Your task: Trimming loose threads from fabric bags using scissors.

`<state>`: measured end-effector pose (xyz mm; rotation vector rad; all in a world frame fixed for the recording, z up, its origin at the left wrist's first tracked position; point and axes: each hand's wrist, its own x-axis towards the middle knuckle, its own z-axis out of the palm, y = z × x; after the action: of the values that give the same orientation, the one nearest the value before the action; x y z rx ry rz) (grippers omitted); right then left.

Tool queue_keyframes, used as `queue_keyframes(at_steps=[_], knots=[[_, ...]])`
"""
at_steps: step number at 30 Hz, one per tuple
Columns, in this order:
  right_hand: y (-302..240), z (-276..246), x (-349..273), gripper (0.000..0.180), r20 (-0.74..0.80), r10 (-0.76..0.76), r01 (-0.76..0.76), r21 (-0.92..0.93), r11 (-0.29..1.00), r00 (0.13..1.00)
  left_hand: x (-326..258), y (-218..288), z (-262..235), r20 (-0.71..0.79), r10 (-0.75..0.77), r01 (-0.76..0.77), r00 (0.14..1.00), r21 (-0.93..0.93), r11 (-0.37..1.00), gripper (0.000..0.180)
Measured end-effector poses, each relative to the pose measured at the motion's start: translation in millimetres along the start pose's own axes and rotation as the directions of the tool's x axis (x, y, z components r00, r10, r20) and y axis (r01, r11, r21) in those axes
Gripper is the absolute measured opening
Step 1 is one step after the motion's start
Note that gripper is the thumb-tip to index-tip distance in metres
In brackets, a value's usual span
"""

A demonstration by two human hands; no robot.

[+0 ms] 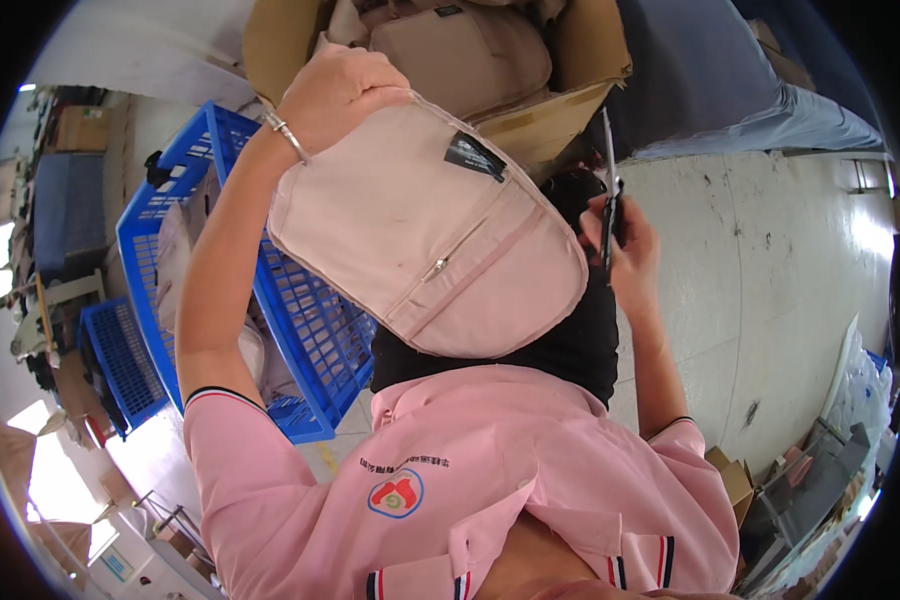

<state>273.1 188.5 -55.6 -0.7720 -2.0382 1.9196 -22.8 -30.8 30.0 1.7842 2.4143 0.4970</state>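
Pink fabric panel: a rounded pale-pink sewn piece (410,225) with a zip (440,264) across it, spread slantwise above the person's lap, just in front of an open cardboard box (540,130) of similar pieces (460,55).
Left hand: the left hand (345,85) is closed on the panel's upper edge, thumb against the cloth.
Right hand: the right hand (630,245) is wrapped around a dark-handled bladed tool (610,195), pointing upward beside the panel.
Feel: probably light, soft and floppy, not fragile; the stitched rim looks the firmest place to hold.
Writing: a black label (475,157) on the panel carries small pale print; the pink shirt (310,540) shows dark characters and a round red, green and blue-edged badge (396,493).
Left side: a blue plastic crate (315,345) holds more fabric.
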Motion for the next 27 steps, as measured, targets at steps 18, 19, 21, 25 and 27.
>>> queue_keyframes(at_steps=[18, 19, 21, 25, 27], knots=[[-63.9, 34.1, 45.8, 0.060, 0.506, -0.144, 0.493, -0.671, 0.553, 0.850, -20.5, 2.2, -7.2, -0.071, 0.045, -0.051, 0.996, -0.095, 0.994, 0.014], [-65.3, 36.1, 46.6, 0.060, 0.501, -0.125, 0.480, -0.683, 0.550, 0.856, -21.4, 1.8, -7.4, -0.074, 0.042, -0.049, 0.996, -0.096, 0.994, 0.014], [-64.6, 38.1, 44.6, 0.057, 0.506, -0.136, 0.488, -0.671, 0.558, 0.851, -23.0, 0.9, -8.0, -0.086, 0.046, -0.055, 0.995, -0.108, 0.993, 0.013], [-49.0, 41.3, 37.2, 0.049, 0.457, -0.221, 0.483, -0.604, 0.634, 0.862, -22.3, -0.8, -5.8, -0.078, 0.039, -0.048, 0.996, -0.109, 0.993, 0.013], [-42.9, 40.3, 38.2, 0.047, 0.454, -0.202, 0.470, -0.619, 0.629, 0.868, -21.6, -3.7, -2.3, -0.075, 0.057, -0.067, 0.996, -0.144, 0.987, 0.017]])
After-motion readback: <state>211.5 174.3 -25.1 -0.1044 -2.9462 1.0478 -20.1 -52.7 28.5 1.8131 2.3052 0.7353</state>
